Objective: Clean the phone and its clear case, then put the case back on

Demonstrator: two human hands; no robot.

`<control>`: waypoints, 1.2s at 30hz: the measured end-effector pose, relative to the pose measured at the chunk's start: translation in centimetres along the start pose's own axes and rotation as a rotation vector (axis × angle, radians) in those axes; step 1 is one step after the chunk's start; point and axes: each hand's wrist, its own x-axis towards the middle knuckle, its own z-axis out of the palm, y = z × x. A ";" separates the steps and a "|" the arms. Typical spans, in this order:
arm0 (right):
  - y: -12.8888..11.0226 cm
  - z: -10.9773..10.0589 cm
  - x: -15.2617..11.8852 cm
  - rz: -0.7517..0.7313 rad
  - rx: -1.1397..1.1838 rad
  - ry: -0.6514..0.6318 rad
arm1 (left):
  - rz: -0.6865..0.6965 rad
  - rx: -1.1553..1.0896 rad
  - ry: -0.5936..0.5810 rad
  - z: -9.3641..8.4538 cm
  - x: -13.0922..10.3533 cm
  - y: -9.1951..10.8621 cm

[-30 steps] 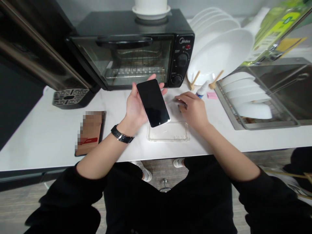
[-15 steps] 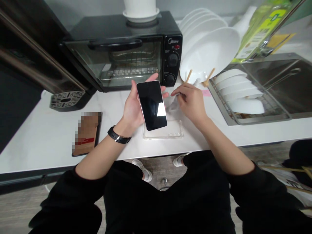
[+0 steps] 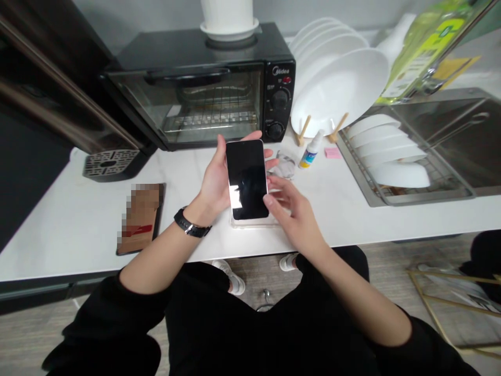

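My left hand (image 3: pixel 215 175) holds a black-screened smartphone (image 3: pixel 246 175) above the counter, screen up, with its fingers showing past the far and right edges. At the phone's right edge is my right hand (image 3: pixel 291 209), its thumb on the lower corner and its fingers along the side; they appear to grip it. Under the phone lies a clear phone case (image 3: pixel 250 225), mostly hidden by the phone and my right hand. A crumpled grey cloth (image 3: pixel 285 165) rests just beyond my right fingers. Beside it stands a small white spray bottle (image 3: pixel 308 152) with a blue and yellow label.
A black toaster oven (image 3: pixel 188 102) stands behind my hands, with a white pot (image 3: pixel 229 15) on top. White plates (image 3: pixel 332 89) and a sink (image 3: pixel 450 136) with a dish rack are at the right. A dark-edged tablet-like item (image 3: pixel 140 222) lies left on the white counter (image 3: pixel 78 230).
My right hand has come away from the cloth and moved nearer to me, onto the phone's right edge. The phone has turned more upright in my left hand. The spray bottle is now uncovered.
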 end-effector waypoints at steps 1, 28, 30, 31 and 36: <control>0.0 0.8 -0.5 0.076 0.123 -0.033 | 0.010 0.013 -0.004 0.2 -0.1 -0.1; -1.1 -4.7 -4.8 0.548 0.469 -0.168 | 0.001 0.914 0.047 -5.1 -5.2 -0.8; -1.0 -4.3 -4.7 0.532 0.438 -0.220 | -0.089 0.722 0.033 -5.2 -6.1 -1.7; -0.9 -4.1 -4.7 0.525 0.420 -0.237 | -0.120 0.634 0.018 -5.2 -6.5 -2.4; -0.5 -2.6 -4.4 0.493 0.295 -0.210 | -0.048 0.294 0.144 -4.0 -7.9 -5.5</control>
